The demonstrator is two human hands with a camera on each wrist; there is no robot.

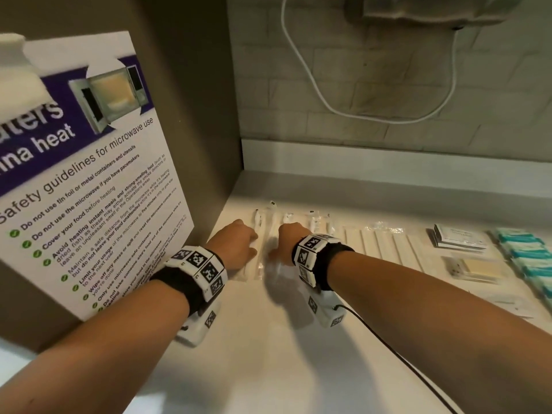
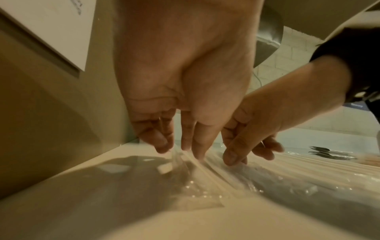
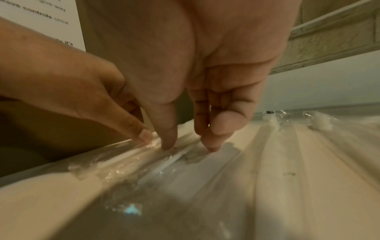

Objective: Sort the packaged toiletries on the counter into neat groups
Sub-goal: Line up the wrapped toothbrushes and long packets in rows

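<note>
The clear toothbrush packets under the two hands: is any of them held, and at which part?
None is lifted. The left hand and right hand press fingertips on the clear packets, about mid-length, flat on the counter.

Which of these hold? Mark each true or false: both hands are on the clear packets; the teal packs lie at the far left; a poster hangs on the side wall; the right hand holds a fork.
1. Both hands, left hand and right hand, are on the clear packets: true.
2. Teal packs lie far left: false, far right.
3. A poster hangs on the side wall: true.
4. The right hand holds a fork: false, its fingers press a packet.
</note>
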